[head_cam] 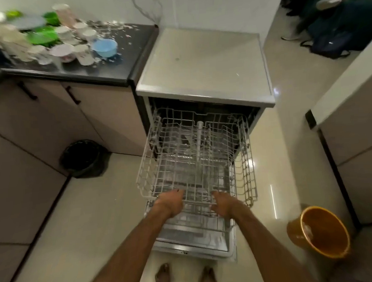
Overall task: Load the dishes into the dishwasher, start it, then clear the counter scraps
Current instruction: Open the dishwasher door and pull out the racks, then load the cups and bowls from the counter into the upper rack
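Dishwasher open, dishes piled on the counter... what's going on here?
A person stands at the open dishwasher, left hand and right hand both gripping the front edge of the pulled-out wire rack, which looks empty. The dishes, bowls, cups and green plates, sit in a heap on the dark counter to the left, with scraps scattered beside them. Loading has not begun yet.

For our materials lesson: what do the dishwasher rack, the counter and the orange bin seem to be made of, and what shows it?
The rack is likely coated metal wire: thin, pale grey crossing rods. The counter looks like dark stone or laminate: glossy, mirroring light. The bin is probably plastic: smooth, shiny orange-brown wall.
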### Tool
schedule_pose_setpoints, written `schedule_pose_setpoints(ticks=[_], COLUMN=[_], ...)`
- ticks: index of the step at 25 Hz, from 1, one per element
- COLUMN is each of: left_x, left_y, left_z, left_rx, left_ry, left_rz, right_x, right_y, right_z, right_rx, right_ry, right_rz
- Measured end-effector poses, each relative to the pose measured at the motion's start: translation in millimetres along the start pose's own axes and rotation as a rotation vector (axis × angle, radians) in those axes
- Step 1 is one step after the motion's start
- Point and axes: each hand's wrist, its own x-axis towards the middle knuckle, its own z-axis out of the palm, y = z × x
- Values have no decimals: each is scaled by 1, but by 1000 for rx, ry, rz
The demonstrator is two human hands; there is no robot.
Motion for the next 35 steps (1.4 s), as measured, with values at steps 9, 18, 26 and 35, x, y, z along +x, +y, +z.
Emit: schedule_pose_setpoints(ticks=[9,18,26,35], left_x=[-94,-166,-221,-184], left_y=[-62,-218,-385,-506], left_z=[-153,-181,-196,-246], left_rx=[-177,-230,-276,-303], left_ry=[383,631,726,861], left_rz=[-179,-298,-408,-465], right_x=[-30,9,44,154], right_y=[-117,-323,-509,-611], right_z=[-145,-173,-130,-193], right_rx=[-66,-135,-153,-197], right_ry=[182,298,266,350], right_rz=[-192,-399,-485,-545])
